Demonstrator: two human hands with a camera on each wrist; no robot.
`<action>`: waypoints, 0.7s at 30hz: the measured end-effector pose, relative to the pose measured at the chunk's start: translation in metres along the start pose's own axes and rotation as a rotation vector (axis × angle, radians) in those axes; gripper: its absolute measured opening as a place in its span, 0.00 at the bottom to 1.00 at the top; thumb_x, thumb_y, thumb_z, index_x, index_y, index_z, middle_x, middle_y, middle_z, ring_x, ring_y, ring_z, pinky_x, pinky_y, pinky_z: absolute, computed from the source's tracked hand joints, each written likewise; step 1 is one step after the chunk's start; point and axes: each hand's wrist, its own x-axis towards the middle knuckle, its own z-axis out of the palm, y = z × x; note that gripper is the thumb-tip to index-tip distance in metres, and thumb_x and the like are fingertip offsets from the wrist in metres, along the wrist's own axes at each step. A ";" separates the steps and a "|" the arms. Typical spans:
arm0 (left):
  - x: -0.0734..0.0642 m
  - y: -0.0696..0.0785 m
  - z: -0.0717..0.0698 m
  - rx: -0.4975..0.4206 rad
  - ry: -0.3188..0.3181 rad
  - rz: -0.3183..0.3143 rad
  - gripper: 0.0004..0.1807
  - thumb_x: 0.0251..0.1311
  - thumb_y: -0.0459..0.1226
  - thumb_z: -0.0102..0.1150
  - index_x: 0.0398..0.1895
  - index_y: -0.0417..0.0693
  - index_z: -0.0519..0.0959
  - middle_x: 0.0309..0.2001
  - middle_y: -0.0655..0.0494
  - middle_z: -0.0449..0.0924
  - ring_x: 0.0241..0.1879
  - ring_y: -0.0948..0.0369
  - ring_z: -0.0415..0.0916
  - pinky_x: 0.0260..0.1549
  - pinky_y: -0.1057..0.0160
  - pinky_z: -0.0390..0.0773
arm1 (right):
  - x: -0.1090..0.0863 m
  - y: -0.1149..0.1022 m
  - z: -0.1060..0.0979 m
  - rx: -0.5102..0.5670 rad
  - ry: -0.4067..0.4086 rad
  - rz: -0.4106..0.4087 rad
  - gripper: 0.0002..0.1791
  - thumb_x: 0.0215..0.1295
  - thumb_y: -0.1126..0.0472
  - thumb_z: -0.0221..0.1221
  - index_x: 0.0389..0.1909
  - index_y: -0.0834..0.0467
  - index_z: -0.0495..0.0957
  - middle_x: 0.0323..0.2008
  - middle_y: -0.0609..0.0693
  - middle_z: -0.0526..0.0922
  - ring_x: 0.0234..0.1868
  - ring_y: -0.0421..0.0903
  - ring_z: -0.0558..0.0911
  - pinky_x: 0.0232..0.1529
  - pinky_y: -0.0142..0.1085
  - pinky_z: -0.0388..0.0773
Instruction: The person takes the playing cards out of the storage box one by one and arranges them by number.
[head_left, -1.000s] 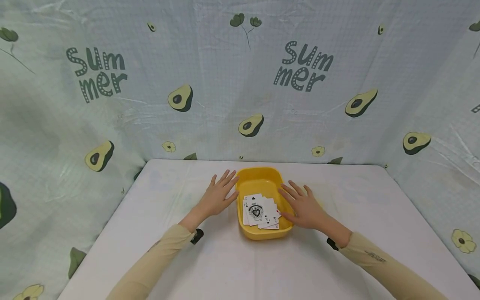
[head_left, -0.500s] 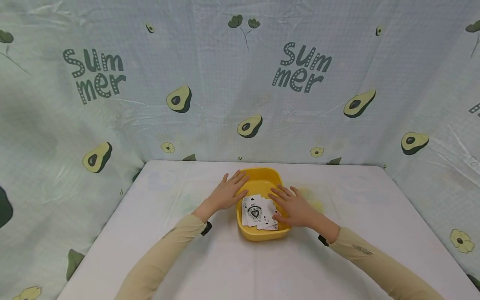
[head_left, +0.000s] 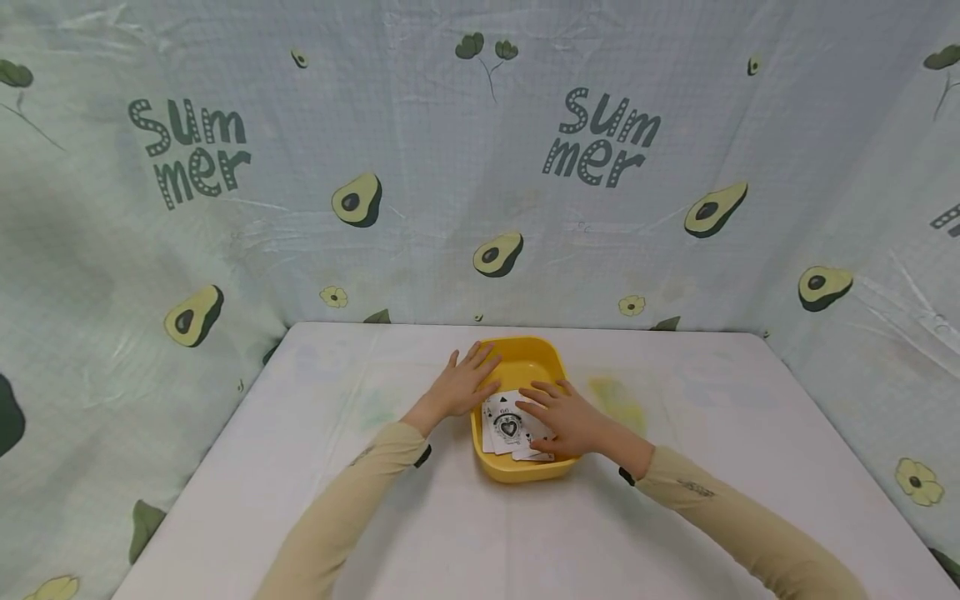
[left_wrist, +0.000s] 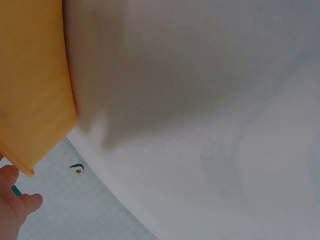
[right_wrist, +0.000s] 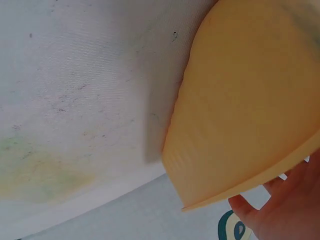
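A yellow plastic basin stands on the table with several playing cards lying loose in its near half. My left hand lies over the basin's left rim, fingers spread and pointing inward. Reaching over the right rim, my right hand has its fingers spread above the cards and hides part of them. Neither hand holds a thing. In the left wrist view the basin's outer wall fills the left side. The right wrist view shows fingers just past the basin's rim.
A white-covered table extends around the basin. Behind it hangs a pale sheet printed with avocados and the word "summer". A faint yellow-green stain marks the cover right of the basin.
Both hands have moved inward over the basin, the left one to the right and the right one to the left. The right hand now covers some of the cards.
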 end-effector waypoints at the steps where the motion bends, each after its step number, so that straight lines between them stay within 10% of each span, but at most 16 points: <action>1: 0.001 0.000 0.001 -0.006 -0.005 -0.003 0.29 0.66 0.51 0.35 0.67 0.51 0.54 0.71 0.51 0.44 0.70 0.51 0.38 0.63 0.42 0.46 | 0.001 -0.001 0.000 0.001 -0.002 -0.006 0.34 0.56 0.42 0.54 0.62 0.55 0.63 0.65 0.54 0.62 0.66 0.56 0.59 0.60 0.58 0.55; 21: 0.010 0.005 0.005 0.025 -0.057 -0.079 0.28 0.66 0.52 0.32 0.67 0.55 0.54 0.70 0.42 0.37 0.69 0.44 0.25 0.62 0.38 0.36 | 0.021 -0.001 0.017 -0.065 -0.114 -0.045 0.38 0.55 0.32 0.46 0.64 0.48 0.60 0.65 0.51 0.62 0.66 0.55 0.58 0.60 0.60 0.52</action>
